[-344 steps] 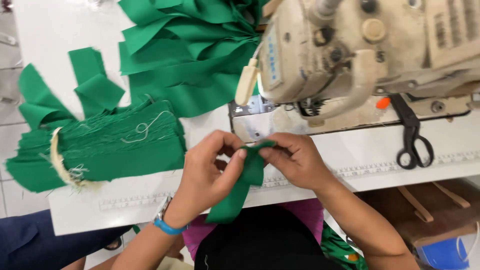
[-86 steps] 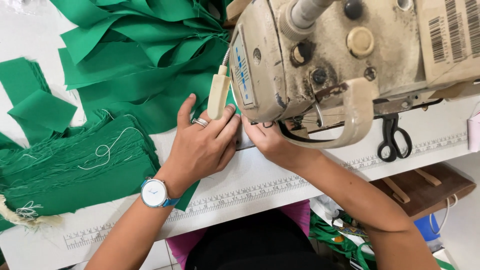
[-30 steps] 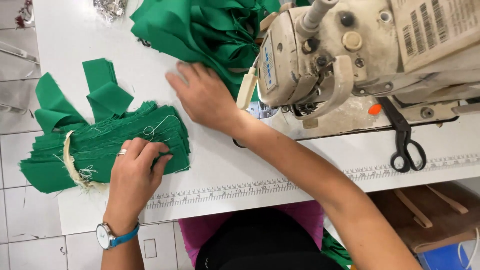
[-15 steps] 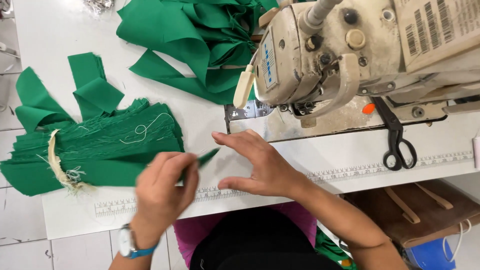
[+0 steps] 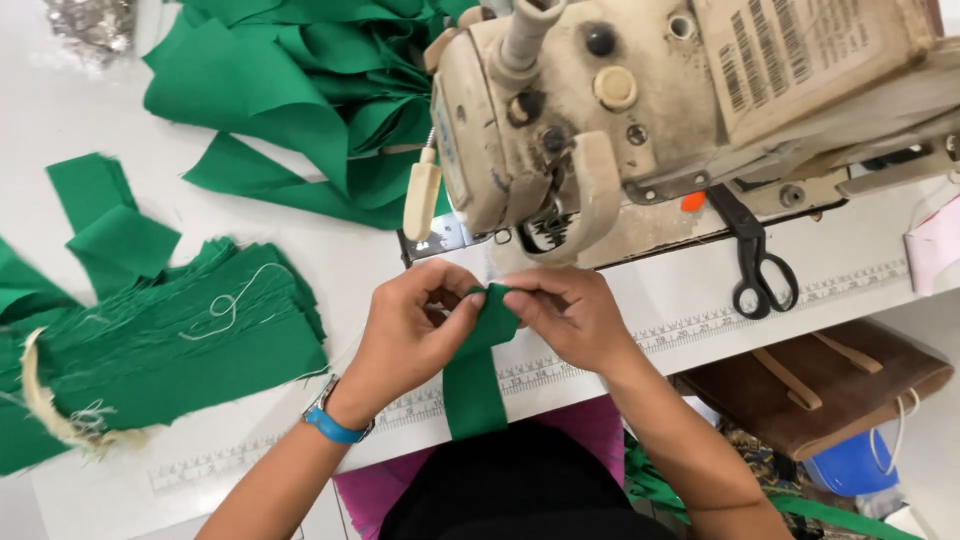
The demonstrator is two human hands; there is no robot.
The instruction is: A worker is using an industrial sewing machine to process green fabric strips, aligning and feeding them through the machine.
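A: What takes up most of the view?

B: The white table (image 5: 250, 440), with a beige sewing machine (image 5: 640, 110) on it at the top right. A heap of green cloth (image 5: 290, 90) lies behind the machine's head, and a tied stack of cut green pieces (image 5: 170, 350) sits at the left.

A: And the hands?

B: Both are at the table's front edge, just before the machine. The left hand (image 5: 410, 335) and right hand (image 5: 565, 315) each pinch the top end of a green strip (image 5: 475, 375) between thumb and fingertips, fingers closed on the cloth.

A: Where does the strip go?

B: It hangs down from the fingers over the table edge toward the person's lap.

A: Smaller things?

B: A brown bag (image 5: 820, 390) below the table on the right, black scissors (image 5: 755, 265) beside the machine, and a blue watch (image 5: 335, 420) on the left wrist.
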